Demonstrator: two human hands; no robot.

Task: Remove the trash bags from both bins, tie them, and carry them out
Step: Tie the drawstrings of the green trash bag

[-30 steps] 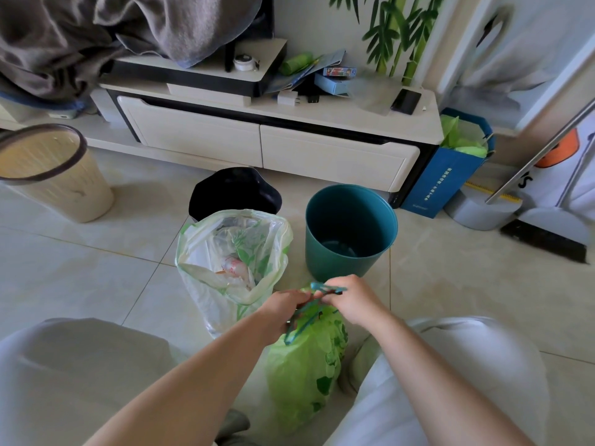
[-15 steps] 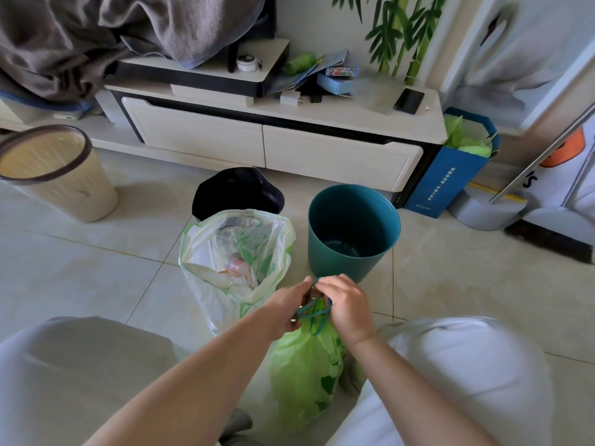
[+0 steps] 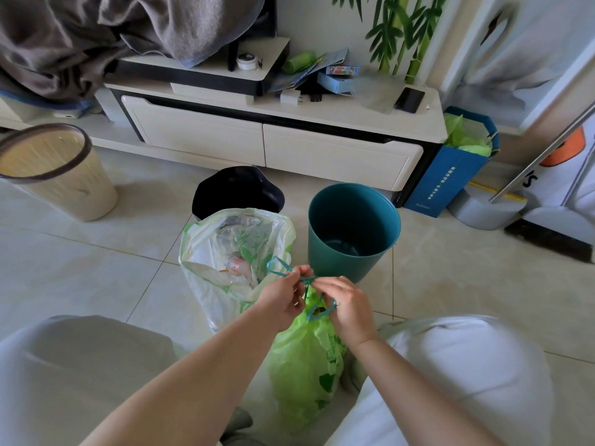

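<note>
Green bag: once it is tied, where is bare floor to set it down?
Bare tiles lie between the beige basket and the clear bag; more right of the teal bin. Crowded near the black bin.

Past my left hand (image 3: 280,300): white TV cabinet (image 3: 338,156), grey blanket (image 3: 96,33) heaped over its left end. Phone (image 3: 409,100) on the cabinet top, ahead of my right hand (image 3: 349,309). Further right, on the floor: blue paper bag (image 3: 450,175), dustpan (image 3: 483,210), broom head (image 3: 547,238).
</note>
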